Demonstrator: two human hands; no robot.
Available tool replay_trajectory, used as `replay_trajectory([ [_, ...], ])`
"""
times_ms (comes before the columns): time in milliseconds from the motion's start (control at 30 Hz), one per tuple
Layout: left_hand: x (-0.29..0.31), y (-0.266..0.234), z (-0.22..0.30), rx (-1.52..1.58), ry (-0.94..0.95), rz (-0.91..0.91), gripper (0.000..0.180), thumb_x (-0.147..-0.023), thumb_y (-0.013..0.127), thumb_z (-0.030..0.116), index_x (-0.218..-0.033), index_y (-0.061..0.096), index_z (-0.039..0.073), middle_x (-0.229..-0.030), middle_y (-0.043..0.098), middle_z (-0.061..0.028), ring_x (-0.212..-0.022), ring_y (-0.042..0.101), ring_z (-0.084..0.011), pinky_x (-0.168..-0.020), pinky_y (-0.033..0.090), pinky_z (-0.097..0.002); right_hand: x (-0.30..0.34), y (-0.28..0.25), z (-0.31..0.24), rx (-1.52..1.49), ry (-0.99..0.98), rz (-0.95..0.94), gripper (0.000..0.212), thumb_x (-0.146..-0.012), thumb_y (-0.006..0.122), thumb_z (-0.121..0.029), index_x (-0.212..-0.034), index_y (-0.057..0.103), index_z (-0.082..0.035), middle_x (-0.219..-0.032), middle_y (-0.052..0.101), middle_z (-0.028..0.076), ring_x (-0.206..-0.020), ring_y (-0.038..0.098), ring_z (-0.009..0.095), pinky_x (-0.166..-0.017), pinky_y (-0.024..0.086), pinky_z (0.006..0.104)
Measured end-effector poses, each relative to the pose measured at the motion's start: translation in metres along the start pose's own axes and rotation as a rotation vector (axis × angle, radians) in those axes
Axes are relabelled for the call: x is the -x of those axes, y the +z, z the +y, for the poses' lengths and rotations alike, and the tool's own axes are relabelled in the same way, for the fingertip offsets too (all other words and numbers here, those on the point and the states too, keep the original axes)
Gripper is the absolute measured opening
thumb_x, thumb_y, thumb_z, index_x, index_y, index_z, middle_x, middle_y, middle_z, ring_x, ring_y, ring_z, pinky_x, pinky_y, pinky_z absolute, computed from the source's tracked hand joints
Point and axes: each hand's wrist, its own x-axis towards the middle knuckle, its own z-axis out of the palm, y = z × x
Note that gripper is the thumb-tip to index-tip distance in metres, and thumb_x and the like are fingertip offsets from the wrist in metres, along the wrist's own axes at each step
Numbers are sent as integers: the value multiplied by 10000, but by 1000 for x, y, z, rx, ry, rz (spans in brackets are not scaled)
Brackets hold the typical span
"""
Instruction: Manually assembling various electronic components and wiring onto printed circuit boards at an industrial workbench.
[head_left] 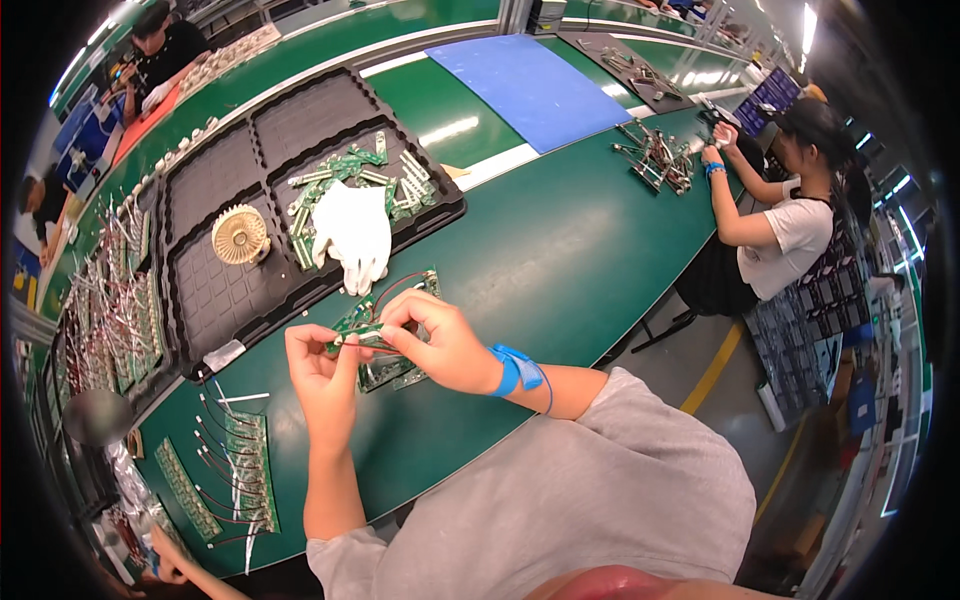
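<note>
Between my two hands is a small green circuit board (371, 330), with red and black wires running by it. My left hand (326, 372) pinches its left end between thumb and fingers. At the other end, my right hand (438, 340) is closed on the board, the thumb pressed along it; a blue strap (518, 370) circles that wrist. Below and behind the hands lie more green boards (425, 283), partly hidden by my fingers. Just beyond them a white glove (352, 232) rests over the tray's edge compartment, on a heap of small boards (411, 186).
A black divided tray (215, 300) holds a cream round finned part (240, 235). Wired boards crowd the left (110, 300), and board panels (250, 470) lie nearer. Blue mat (528, 85) at the back; metal-framed parts (660, 160) near a seated co-worker (775, 210) at right.
</note>
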Motion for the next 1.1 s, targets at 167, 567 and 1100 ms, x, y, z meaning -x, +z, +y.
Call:
replay_trajectory([
  [167, -7, 0, -1, 42, 1, -48, 245, -811, 561, -47, -917, 364, 54, -840, 430, -35, -650, 535, -104, -567, 454, -213, 0, -4, -6, 106, -76, 32, 78, -819, 582, -69, -820, 551, 2, -865, 555, 104, -795, 535, 181, -715, 435, 283],
  [567, -25, -54, -25, -913, 34, -55, 426, -721, 571, -8, -1124, 439, 25, -1051, 502, -160, -1006, 492, -277, -897, 376, -358, -21, -36, -64, 351, -540, -330, 356, -683, 562, 32, -1017, 523, -86, -886, 551, 106, -757, 537, 276, -656, 431, 335],
  [1100, -25, -49, -8, -992, -7, -161, 379, -790, 515, 25, -1150, 398, 26, -1171, 471, -118, -1115, 450, -233, -876, 387, -324, 8, 9, -88, -51, -513, -314, 303, -592, 573, -31, -859, 557, -174, -678, 451, 38, -513, 464, 206, -413, 363, 293],
])
